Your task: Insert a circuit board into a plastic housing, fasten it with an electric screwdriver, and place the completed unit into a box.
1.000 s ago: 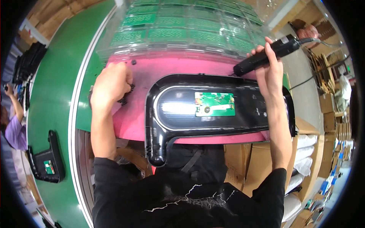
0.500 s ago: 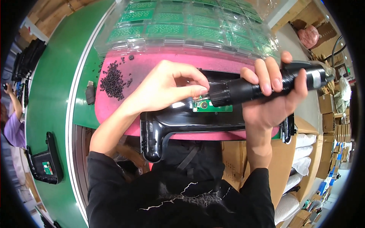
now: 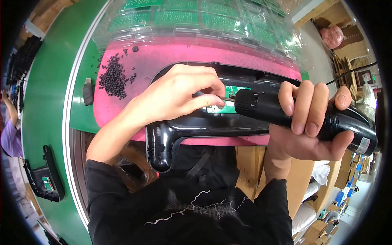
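My right hand (image 3: 312, 118) is wrapped round a black electric screwdriver (image 3: 255, 107), which lies nearly level and points left. Its thin metal bit (image 3: 228, 99) reaches the fingertips of my left hand (image 3: 179, 92). There the thumb and forefinger are pinched together, and whatever is between them is too small and hidden to make out. Just beneath the fingers and the bit is a green circuit board (image 3: 226, 109), partly covered by them. The board sits in a glossy black plastic housing (image 3: 204, 128) with a leg-like part at its left end.
A pink mat (image 3: 163, 51) lies under the housing, with a pile of small black screws (image 3: 113, 79) on it. Clear trays of green boards (image 3: 175, 18) stand behind. Left are a dark wrapped piece (image 3: 88, 94), another black housing (image 3: 36, 188) and a person's purple sleeve (image 3: 11, 139).
My right hand and the screwdriver have moved right and slightly down, and the bit now shows plainly. My left hand stays pinched above the board. The whole view has shifted a little.
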{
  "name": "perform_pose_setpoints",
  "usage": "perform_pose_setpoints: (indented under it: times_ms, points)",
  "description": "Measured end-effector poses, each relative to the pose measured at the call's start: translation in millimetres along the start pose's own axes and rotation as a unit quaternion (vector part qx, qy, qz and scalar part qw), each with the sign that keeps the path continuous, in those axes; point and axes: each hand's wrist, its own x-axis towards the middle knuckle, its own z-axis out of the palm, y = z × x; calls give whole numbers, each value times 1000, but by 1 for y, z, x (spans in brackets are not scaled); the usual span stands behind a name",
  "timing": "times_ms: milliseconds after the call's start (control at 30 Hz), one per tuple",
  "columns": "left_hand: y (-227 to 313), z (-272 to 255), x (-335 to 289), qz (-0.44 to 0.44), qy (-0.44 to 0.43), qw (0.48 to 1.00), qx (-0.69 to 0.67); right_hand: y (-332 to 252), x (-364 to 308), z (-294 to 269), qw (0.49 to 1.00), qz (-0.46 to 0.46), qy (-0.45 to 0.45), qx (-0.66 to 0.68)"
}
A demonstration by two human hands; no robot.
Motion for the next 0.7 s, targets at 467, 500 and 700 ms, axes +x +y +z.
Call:
perform_pose_setpoints:
  times_ms: [467,500,700]
  points:
    - [-15,9,11,7,33,997,63,8,6,-38,997,42,-44,-40]
    - [-17,10,13,-13,18,997,68,6,7,-45,997,41,-29,-55]
    - [-24,14,18,-58,-39,991,110,8,5,-81,972,104,89,-190]
